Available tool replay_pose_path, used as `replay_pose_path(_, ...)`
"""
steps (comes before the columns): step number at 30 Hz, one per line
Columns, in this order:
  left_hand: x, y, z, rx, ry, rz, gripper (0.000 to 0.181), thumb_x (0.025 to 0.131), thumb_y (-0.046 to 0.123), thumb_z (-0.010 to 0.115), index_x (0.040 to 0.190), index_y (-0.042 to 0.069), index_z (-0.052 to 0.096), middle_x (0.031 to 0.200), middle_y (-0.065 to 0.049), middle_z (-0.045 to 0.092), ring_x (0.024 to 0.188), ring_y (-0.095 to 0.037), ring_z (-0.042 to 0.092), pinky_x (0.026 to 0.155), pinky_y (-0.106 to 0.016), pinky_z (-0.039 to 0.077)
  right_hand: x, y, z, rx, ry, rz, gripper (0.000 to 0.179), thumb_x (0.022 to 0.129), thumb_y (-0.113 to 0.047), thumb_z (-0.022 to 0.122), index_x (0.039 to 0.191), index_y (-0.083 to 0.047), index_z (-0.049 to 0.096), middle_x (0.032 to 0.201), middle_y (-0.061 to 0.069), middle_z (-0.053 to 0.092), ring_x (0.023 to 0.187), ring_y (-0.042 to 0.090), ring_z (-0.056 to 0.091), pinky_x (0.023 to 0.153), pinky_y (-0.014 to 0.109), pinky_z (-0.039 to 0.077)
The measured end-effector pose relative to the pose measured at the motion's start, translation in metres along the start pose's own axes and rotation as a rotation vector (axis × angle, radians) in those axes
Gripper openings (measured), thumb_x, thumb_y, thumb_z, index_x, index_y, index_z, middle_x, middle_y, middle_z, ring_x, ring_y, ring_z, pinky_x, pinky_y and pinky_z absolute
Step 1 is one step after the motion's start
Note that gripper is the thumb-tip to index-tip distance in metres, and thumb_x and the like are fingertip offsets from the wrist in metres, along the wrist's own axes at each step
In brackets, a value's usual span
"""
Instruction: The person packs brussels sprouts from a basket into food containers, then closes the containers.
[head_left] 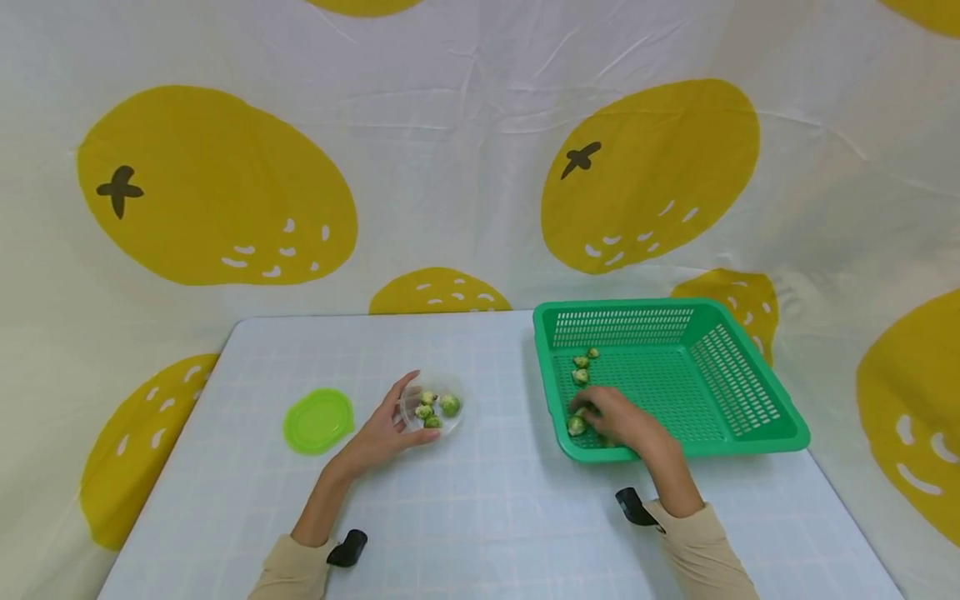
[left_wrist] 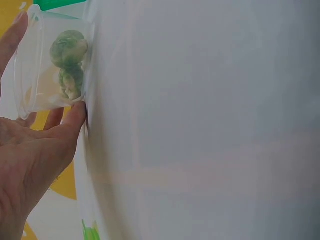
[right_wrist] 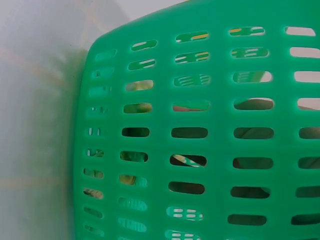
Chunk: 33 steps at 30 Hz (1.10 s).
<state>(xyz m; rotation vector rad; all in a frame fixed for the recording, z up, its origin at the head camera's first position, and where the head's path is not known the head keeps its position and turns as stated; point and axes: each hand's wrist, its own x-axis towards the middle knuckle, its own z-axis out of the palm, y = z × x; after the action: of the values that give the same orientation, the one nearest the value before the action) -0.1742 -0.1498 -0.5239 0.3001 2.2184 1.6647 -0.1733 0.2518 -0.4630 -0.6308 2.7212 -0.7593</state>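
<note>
My left hand (head_left: 386, 429) holds a clear plastic cup (left_wrist: 42, 102) upright on the table, thumb on the near side and fingers curving round the far side. Several Brussels sprouts (head_left: 450, 406) lie inside the cup. At the right, my right hand (head_left: 611, 414) reaches down into a green basket (head_left: 780, 429), fingers bent among the sprouts along its left side. One Brussels sprout (head_left: 577, 426) shows just below those fingertips. Whether they pinch a sprout is hidden. In the right wrist view, the slotted basket wall (right_wrist: 215, 145) covers most of that hand.
A bright green lid (head_left: 318, 422) lies flat on the table (head_left: 480, 525), left of the cup. More Brussels sprouts (head_left: 581, 377) lie in the basket beyond my right hand. Behind the table hangs a white cloth (head_left: 442, 167) printed with large yellow fruit.
</note>
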Motion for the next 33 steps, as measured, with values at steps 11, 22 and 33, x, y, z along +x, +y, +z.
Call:
replay_pose_path(11, -0.0002, -0.0019, 0.0003, -0.014, 0.008, 0.005, 0.103, 0.087, 0.03, 0.085, 0.164, 0.032, 0.017, 0.168, -0.011, 0.016, 0.154, -0.038, 0.017, 0.121, -0.054, 0.025, 0.0012, -0.0015, 0.0009, -0.007, 0.091, -0.01, 0.012, 0.095, 0.008, 0.066, 0.105, 0.009, 0.072, 0.102, 0.018, 0.07, 0.098, 0.036, 0.067, 0.084, 0.047, 0.059)
replay_pose_path(22, -0.0003, -0.001, 0.0002, -0.024, -0.002, 0.01, 0.101, 0.088, 0.028, 0.085, 0.164, 0.03, 0.018, 0.168, -0.013, 0.017, 0.154, -0.041, 0.015, 0.122, -0.056, 0.023, 0.0022, 0.0009, 0.0029, -0.027, 0.131, -0.032, 0.011, 0.093, 0.01, 0.067, 0.102, 0.008, 0.072, 0.099, 0.017, 0.071, 0.095, 0.035, 0.067, 0.083, 0.046, 0.059)
replay_pose_path(33, -0.0005, -0.0023, 0.0007, -0.019, 0.007, -0.01, 0.105, 0.086, 0.031, 0.087, 0.164, 0.034, 0.017, 0.167, -0.011, 0.018, 0.154, -0.037, 0.018, 0.122, -0.052, 0.025, 0.0015, 0.0016, 0.0035, -0.052, 0.324, -0.146, 0.014, 0.09, 0.012, 0.071, 0.102, 0.006, 0.074, 0.097, 0.016, 0.071, 0.092, 0.033, 0.068, 0.079, 0.045, 0.059)
